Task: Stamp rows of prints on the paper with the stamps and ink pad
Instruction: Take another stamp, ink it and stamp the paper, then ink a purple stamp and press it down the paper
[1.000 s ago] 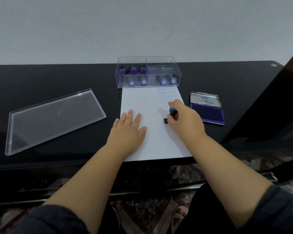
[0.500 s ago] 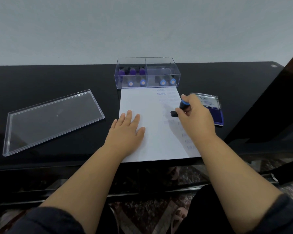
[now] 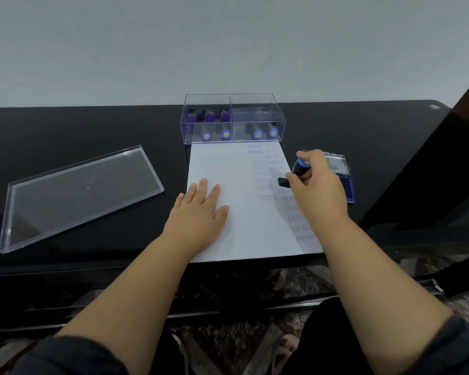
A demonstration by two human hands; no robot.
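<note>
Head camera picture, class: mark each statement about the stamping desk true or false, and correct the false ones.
1. The left hand lies flat on the paper. True.
2. The right hand holds a stamp with a blue top. True.
3. The lid sits closed on the clear box. False: it lies on the table, left of the paper, and the box is open.
4. The ink pad is left of the paper. False: it lies open on the right, partly behind the right hand.
5. The prints are on the paper's right side. True.
6. The box is empty. False: it holds several stamps.
</note>
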